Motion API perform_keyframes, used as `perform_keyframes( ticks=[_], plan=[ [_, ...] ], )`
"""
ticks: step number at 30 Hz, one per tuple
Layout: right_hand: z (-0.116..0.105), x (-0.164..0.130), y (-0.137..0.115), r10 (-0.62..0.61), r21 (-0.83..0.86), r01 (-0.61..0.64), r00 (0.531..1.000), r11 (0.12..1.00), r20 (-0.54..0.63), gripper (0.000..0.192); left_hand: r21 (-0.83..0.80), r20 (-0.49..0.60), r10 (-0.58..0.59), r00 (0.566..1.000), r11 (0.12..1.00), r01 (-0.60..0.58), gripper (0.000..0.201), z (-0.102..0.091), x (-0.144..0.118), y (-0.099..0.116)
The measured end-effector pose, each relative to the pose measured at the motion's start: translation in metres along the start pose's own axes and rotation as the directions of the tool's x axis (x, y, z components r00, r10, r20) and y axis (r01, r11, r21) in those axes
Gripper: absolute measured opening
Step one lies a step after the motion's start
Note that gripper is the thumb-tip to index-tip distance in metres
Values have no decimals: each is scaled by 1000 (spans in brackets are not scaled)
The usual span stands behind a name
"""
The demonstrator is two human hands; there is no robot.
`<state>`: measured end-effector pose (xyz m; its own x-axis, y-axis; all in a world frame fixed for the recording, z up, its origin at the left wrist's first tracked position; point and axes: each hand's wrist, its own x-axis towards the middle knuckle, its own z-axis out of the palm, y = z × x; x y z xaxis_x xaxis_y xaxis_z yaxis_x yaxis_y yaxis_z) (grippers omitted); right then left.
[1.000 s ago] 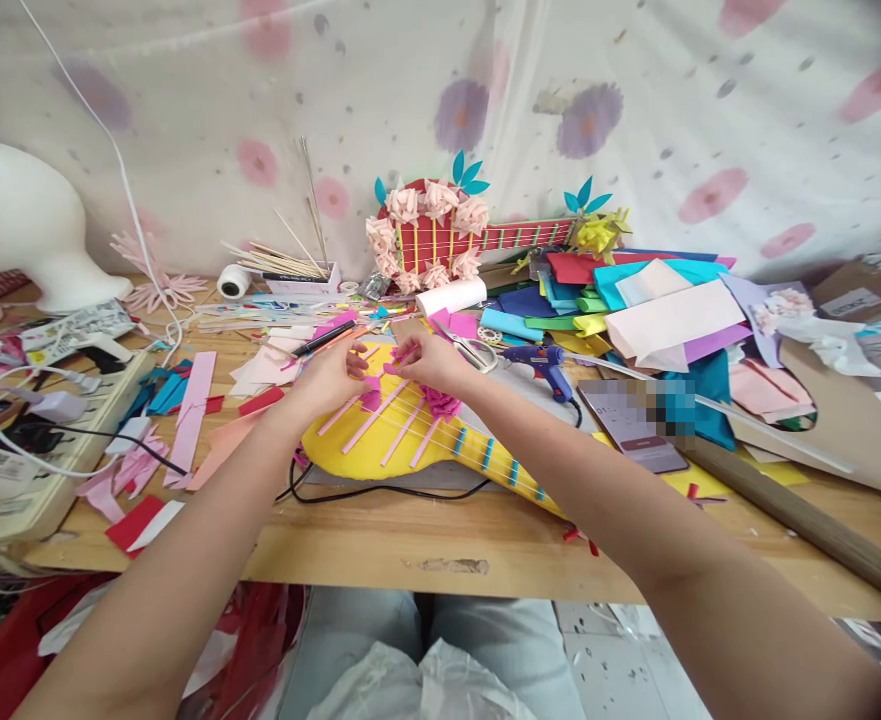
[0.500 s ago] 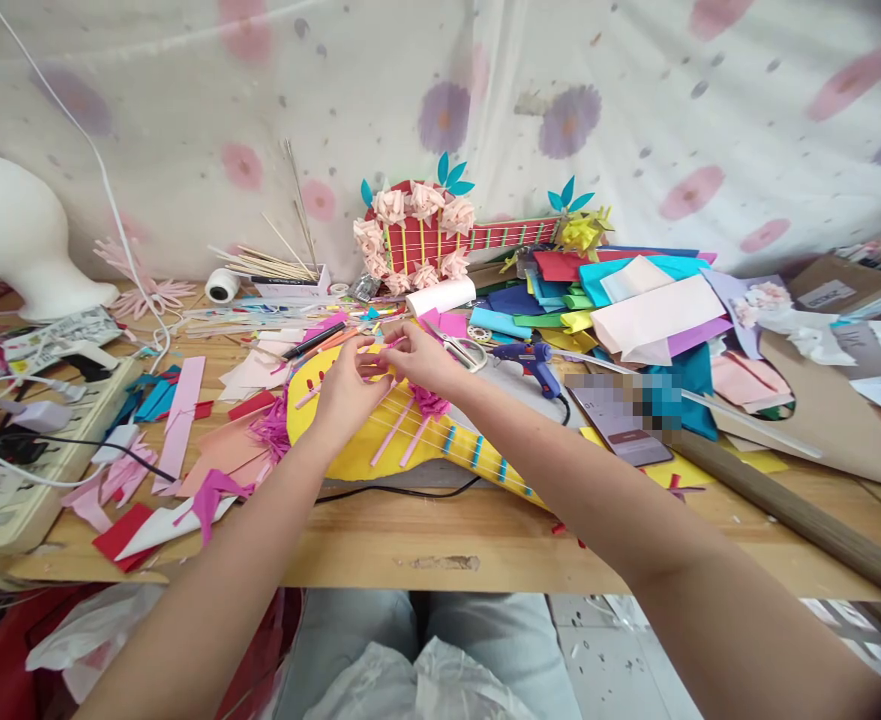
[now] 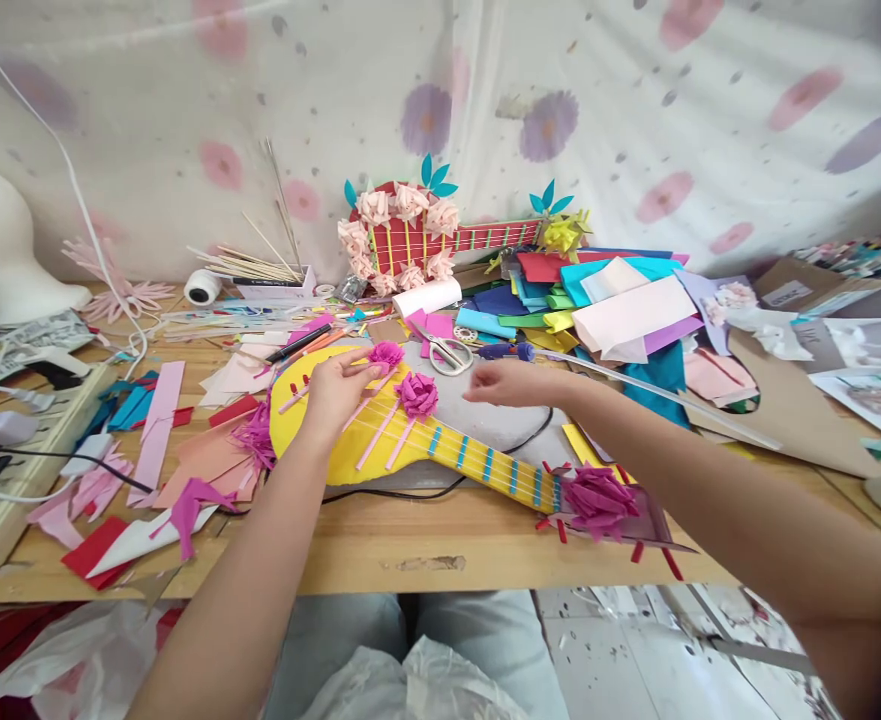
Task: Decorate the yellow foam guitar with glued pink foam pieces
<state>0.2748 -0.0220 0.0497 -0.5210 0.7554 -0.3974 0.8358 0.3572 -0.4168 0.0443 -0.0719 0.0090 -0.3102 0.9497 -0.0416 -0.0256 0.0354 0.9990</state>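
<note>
A small pink paper flower is pinched between the fingertips of the left hand, just above the upper rim of the yellow paper guitar. The right hand is held with fingers loosely spread, gripping nothing, near the glue gun. A second flower lies below the fingertips. For a sound seat, the flower is best pressed squarely down, clear of the strips.
</note>
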Motion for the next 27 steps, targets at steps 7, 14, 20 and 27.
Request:
perform_keyframes(
  ticks=[7, 14, 20, 27],
  plan=[
    [1, -20, 90, 358, -265, -373, 928, 889, -105, 39, -88, -42, -6, 999, 996, 2, 31, 17, -4, -15],
    [12, 17, 127, 233, -34, -261, 905, 965, -355, 45, -172, -110, -25, 994, 985, 6, 36, 22, -3, -17],
    [16, 36, 134, 299, 267, -214, 894, 939, -334, 31, -170, -162, 41, 986, 983, -68, 34, 18, -5, -23],
    [-4, 9, 124, 324, 685, -33, 897, 727, -300, 23, -184, -162, 2, 987, 982, -32, 32, 20, -9, -22]
  ],
)
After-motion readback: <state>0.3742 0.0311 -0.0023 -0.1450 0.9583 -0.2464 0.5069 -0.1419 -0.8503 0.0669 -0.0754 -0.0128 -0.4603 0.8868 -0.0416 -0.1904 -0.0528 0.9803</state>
